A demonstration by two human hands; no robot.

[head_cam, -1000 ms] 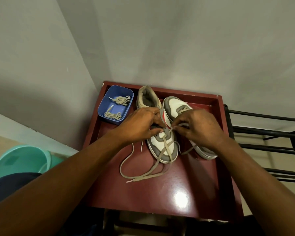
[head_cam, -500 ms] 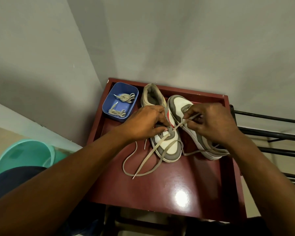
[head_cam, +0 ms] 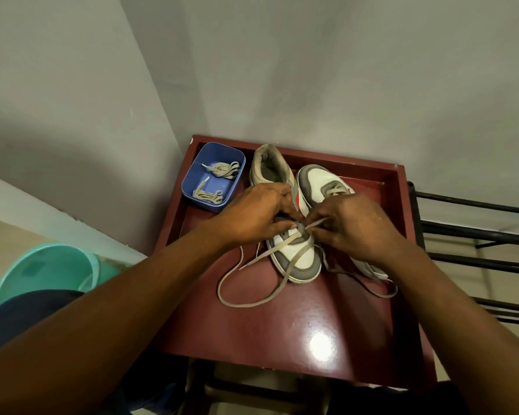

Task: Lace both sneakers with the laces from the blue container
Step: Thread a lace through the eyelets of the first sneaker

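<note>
Two grey-and-white sneakers lie side by side on a dark red table (head_cam: 282, 330). The left sneaker (head_cam: 297, 259) points its toe toward me. My left hand (head_cam: 255, 214) grips its upper by the eyelets. My right hand (head_cam: 351, 226) pinches the tip of a beige lace (head_cam: 252, 301) just above those eyelets; the rest of that lace loops loose over the table. The right sneaker (head_cam: 318, 181) lies partly under my right hand, with a lace end trailing at its toe. A blue container (head_cam: 189, 187) at the back left holds two bundled laces (head_cam: 222, 170).
The table stands in a corner of grey walls and has a raised rim at the back. A black metal rack (head_cam: 474, 229) is close on the right. A teal bucket (head_cam: 42, 274) sits on the floor at the left.
My right hand had drawn the lace out to the right, then came back to the left sneaker's eyelets. The loose lace loop shifted on the table. My left hand stayed on the shoe.
</note>
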